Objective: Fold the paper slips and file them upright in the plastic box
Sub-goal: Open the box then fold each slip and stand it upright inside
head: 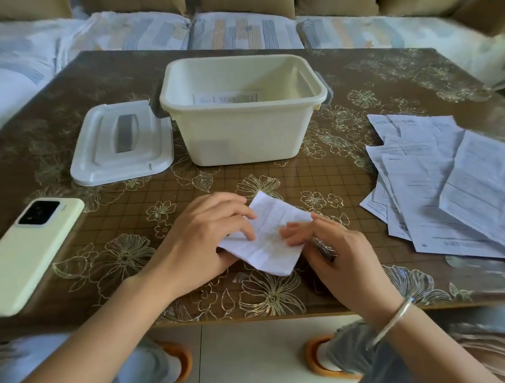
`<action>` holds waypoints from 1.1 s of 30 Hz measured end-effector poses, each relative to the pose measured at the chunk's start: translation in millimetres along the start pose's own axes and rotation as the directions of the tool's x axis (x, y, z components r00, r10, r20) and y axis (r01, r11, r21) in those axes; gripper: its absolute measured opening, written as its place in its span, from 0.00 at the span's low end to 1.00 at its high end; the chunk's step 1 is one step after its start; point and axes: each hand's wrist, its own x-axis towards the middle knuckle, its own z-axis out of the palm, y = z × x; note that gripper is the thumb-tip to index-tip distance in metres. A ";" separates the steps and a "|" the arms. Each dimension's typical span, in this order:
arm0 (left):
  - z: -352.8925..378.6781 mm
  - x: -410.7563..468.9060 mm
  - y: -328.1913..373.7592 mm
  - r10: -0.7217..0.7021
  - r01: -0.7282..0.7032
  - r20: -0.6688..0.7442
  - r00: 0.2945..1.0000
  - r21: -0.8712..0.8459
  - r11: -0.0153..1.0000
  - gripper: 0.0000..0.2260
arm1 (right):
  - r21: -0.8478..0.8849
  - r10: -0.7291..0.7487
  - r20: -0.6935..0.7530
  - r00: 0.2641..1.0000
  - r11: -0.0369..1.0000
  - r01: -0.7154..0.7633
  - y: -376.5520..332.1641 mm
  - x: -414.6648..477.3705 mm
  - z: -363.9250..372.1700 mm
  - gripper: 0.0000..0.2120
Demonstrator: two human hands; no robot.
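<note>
Seen from the head camera, a folded white paper slip (pixel 271 236) sits low over the near middle of the brown table with gold flower patterns (pixel 273 179), held between both hands. The left hand (pixel 207 236) curls its fingers over the slip's left edge and grips it. The right hand (pixel 344 259), a silver bangle (pixel 393 319) on its wrist, has bent fingertips on top of the right edge and holds it too. Something dark under this hand is unclear.

Beyond them stands the open cream plastic box (pixel 243 134), with one printed slip (pixel 228 97) upright against its far wall. Its white plastic lid (pixel 101 156) lies just left of it. A loose pile of white printed papers (pixel 446 190) spreads at the right. A pale green phone (pixel 33 256) lies face down at the left.
</note>
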 end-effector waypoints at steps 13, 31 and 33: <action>13.2 -11.4 35.7 -0.078 0.070 -0.096 0.992 -0.087 0.994 0.04 | -0.426 -0.094 0.031 0.995 0.900 0.098 1.0 -19.5 -18.4 0.04; 18.9 3.5 48.2 -0.489 0.483 -0.091 0.867 -0.086 0.872 0.36 | -0.604 0.208 -0.272 0.940 0.723 -0.334 -0.1 0.4 14.6 0.19; 17.0 5.4 47.5 -0.481 0.478 -0.064 0.874 -0.055 0.877 0.30 | -0.613 0.226 -0.272 0.935 0.709 -0.349 0.2 1.8 13.2 0.19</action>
